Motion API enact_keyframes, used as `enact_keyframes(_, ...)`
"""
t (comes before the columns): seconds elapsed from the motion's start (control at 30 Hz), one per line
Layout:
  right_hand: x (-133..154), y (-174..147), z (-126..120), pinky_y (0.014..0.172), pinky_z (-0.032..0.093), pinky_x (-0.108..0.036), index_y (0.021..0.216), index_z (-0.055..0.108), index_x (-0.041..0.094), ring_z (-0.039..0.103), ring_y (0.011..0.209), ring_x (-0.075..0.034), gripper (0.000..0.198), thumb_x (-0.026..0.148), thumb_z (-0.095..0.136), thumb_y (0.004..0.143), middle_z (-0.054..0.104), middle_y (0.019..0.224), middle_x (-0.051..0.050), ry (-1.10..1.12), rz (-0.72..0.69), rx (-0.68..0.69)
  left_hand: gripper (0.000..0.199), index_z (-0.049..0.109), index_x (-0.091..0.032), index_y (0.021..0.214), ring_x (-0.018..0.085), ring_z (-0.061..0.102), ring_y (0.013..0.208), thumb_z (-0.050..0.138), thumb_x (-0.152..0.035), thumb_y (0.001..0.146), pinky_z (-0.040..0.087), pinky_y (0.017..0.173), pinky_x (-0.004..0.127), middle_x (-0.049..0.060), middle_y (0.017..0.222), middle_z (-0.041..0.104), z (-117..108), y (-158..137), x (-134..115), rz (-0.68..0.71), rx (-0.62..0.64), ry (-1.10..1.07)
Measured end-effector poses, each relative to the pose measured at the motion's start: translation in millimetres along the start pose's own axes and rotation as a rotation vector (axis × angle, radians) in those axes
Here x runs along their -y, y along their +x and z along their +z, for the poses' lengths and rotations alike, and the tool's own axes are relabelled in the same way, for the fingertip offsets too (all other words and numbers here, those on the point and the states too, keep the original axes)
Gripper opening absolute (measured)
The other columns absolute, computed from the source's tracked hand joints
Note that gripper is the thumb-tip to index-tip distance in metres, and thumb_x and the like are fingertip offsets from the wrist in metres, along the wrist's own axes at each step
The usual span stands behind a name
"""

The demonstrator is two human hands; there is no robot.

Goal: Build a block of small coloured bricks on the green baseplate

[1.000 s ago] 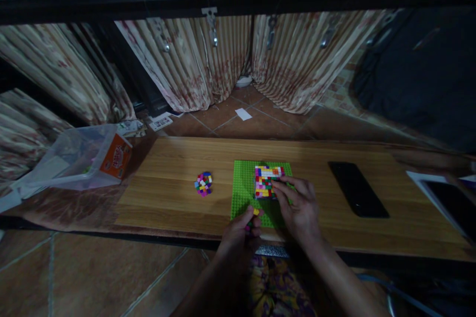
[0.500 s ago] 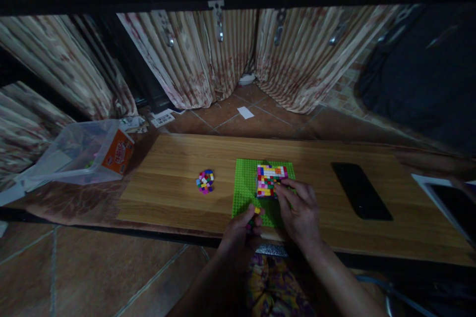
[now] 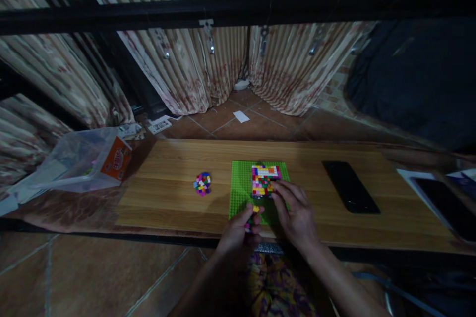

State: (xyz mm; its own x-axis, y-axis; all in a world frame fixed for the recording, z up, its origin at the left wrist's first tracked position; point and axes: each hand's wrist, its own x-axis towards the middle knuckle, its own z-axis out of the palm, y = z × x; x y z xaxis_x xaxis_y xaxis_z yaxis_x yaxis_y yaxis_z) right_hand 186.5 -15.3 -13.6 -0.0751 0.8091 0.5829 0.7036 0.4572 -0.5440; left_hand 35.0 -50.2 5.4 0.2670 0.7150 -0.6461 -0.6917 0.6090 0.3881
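A green studded baseplate [image 3: 240, 185] lies on the wooden table, bearing a dense block of multicoloured toy bricks [image 3: 265, 172]. My left hand [image 3: 240, 230] is closed at the plate's near edge, with a yellow toy brick [image 3: 256, 208] at thumb and fingertip. Pink and dark bits show lower in that fist. Over the plate's right side, my right hand [image 3: 297, 208] has its thumb and fingers drawn together at the lower right corner of the brick block. Whatever is between those fingertips is too small to make out.
Left of the plate sits a small pile of loose bricks [image 3: 202, 184]. A black phone [image 3: 350, 187] lies to the right, with a dark tablet-like slab [image 3: 442, 208] beyond it. At the far left stands a clear plastic bin [image 3: 80, 158] with an orange label.
The camera view has tilted up and shifted slightly right. My right fingertips have moved a little towards the block's lower right corner. My left hand still holds the yellow brick.
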Motion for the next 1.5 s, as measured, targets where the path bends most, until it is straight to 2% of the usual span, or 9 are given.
enact_keyframes(0.07, 9.4, -5.6, -4.4, 0.088, 0.049, -0.039, 0.110, 0.063, 0.022, 0.057, 0.103, -0.021, 0.024, 0.024, 0.052, 0.089, 0.062, 0.109, -0.008, 0.074, 0.070, 0.014, 0.040, 0.062, -0.007, 0.093, 0.000, 0.033, 0.044, 0.067, -0.043, 0.075, 0.019, 0.037, 0.014, -0.004, 0.063, 0.043, 1.1, -2.3, 0.3, 0.006, 0.024, 0.017)
enact_keyframes(0.17, 22.8, -13.6, -10.0, 0.089, 0.049, -0.039, 0.104, 0.066, 0.025, 0.057, 0.104, -0.021, 0.021, 0.028, 0.052, 0.088, 0.062, 0.108, -0.006, 0.178, 0.146, 0.126, 0.038, 0.060, -0.010, 0.085, 0.001, 0.033, 0.045, 0.069, -0.045, 0.072, 0.019, 0.038, 0.014, -0.004, 0.063, 0.043, 3.0, -5.1, 0.9, 0.007, 0.066, 0.040)
enact_keyframes(0.3, 33.1, -18.8, -13.2, 0.087, 0.050, -0.041, 0.101, 0.066, 0.026, 0.056, 0.105, -0.022, 0.019, 0.031, 0.053, 0.088, 0.062, 0.108, -0.006, 0.247, 0.165, 0.210, 0.039, 0.054, -0.013, 0.073, 0.002, 0.034, 0.047, 0.070, -0.048, 0.070, 0.019, 0.039, 0.014, -0.004, 0.064, 0.043, 5.1, -7.1, 3.0, 0.024, 0.125, 0.100)
enact_keyframes(0.43, 36.6, -19.6, -14.2, 0.085, 0.050, -0.039, 0.096, 0.068, 0.027, 0.056, 0.102, -0.021, 0.017, 0.030, 0.052, 0.089, 0.062, 0.106, -0.005, 0.296, 0.178, 0.233, 0.040, 0.053, -0.013, 0.073, 0.002, 0.034, 0.047, 0.068, -0.050, 0.070, 0.018, 0.039, 0.015, -0.004, 0.064, 0.043, 6.0, -8.2, 5.0, 0.018, 0.148, 0.137)
enact_keyframes(0.57, 29.2, -15.9, -15.6, 0.082, 0.051, -0.035, 0.094, 0.069, 0.027, 0.058, 0.096, -0.019, 0.015, 0.030, 0.055, 0.087, 0.064, 0.099, -0.004, 0.318, 0.203, 0.153, 0.040, 0.057, -0.012, 0.080, 0.002, 0.032, 0.046, 0.067, -0.050, 0.072, 0.017, 0.039, 0.014, -0.004, 0.064, 0.042, 3.6, -7.7, 4.9, -0.013, 0.156, 0.136)
enact_keyframes(0.7, 8.7, -3.4, -16.0, 0.077, 0.050, -0.036, 0.094, 0.070, 0.026, 0.060, 0.088, -0.019, 0.016, 0.032, 0.057, 0.085, 0.066, 0.091, -0.004, 0.213, 0.202, 0.025, 0.040, 0.062, -0.009, 0.095, 0.001, 0.033, 0.045, 0.065, -0.045, 0.076, 0.018, 0.038, 0.014, -0.004, 0.064, 0.041, -2.8, -4.2, 5.1, -0.026, 0.112, 0.154)
enact_keyframes(0.87, -9.2, 12.6, -11.5, 0.074, 0.049, -0.035, 0.094, 0.070, 0.025, 0.060, 0.084, -0.019, 0.017, 0.030, 0.056, 0.086, 0.067, 0.087, -0.005, 0.109, 0.155, 0.048, 0.036, 0.063, -0.011, 0.092, 0.001, 0.032, 0.044, 0.066, -0.042, 0.076, 0.017, 0.037, 0.014, -0.004, 0.062, 0.041, -7.7, -1.1, 5.8, -0.025, 0.078, 0.148)
enact_keyframes(1.1, -8.9, 22.2, -7.9, 0.072, 0.047, -0.034, 0.088, 0.070, 0.024, 0.060, 0.080, -0.020, 0.013, 0.026, 0.058, 0.084, 0.069, 0.083, -0.003, 0.042, 0.130, 0.080, 0.035, 0.062, -0.011, 0.092, 0.002, 0.034, 0.044, 0.066, -0.041, 0.075, 0.017, 0.037, 0.014, -0.004, 0.062, 0.042, -6.5, -2.6, 3.5, -0.030, 0.041, 0.140)
enact_keyframes(1.5, -9.2, 15.2, -6.9, 0.074, 0.047, -0.036, 0.090, 0.069, 0.023, 0.060, 0.078, -0.020, 0.015, 0.026, 0.055, 0.086, 0.070, 0.085, -0.003, -0.081, 0.051, 0.015, 0.033, 0.063, -0.010, 0.092, 0.001, 0.035, 0.044, 0.066, -0.040, 0.076, 0.019, 0.037, 0.013, -0.004, 0.063, 0.043, -8.6, -1.5, 3.4, -0.029, 0.037, 0.134)
